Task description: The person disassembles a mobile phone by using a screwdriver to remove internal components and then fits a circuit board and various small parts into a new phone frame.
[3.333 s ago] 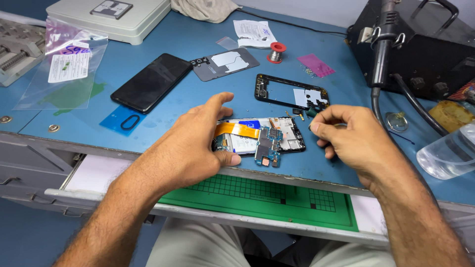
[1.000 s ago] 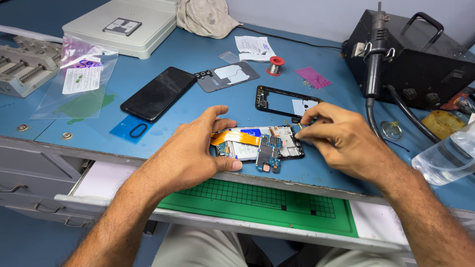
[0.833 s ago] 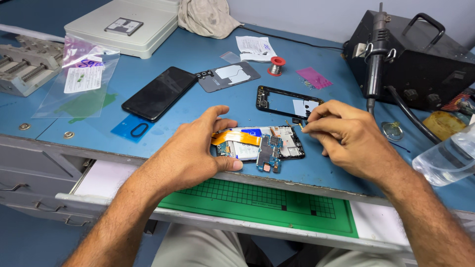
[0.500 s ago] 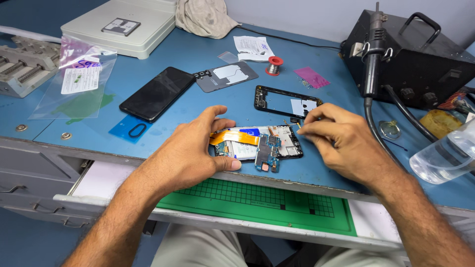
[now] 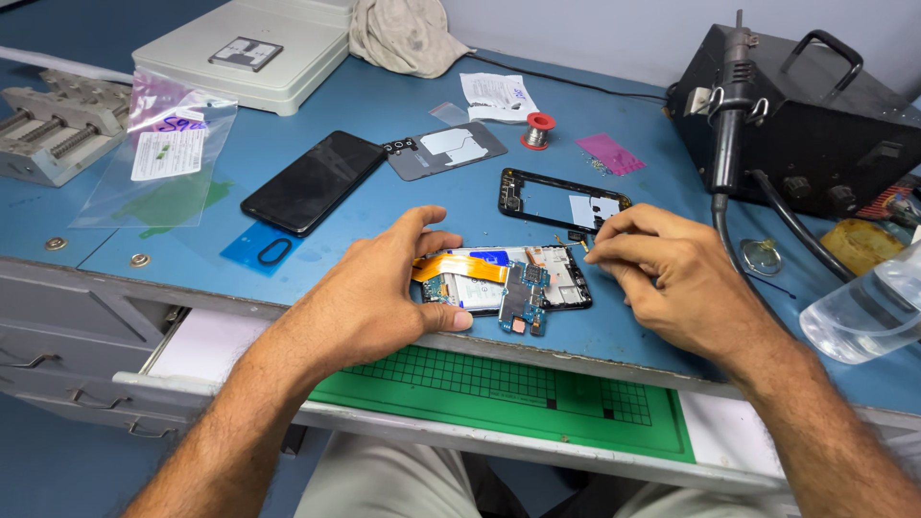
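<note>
The left hand [image 5: 369, 297] presses the opened phone [image 5: 504, 280] on the tabletop [image 5: 384, 115]; the right hand [image 5: 672, 283] pinches, probably, a tiny part at its corner. Next needs fine placing.

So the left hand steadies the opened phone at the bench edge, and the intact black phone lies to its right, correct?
Not quite. In the head view the left hand does steady the opened phone at the bench edge, but the intact black phone lies to its left, farther back on the blue bench.
</note>
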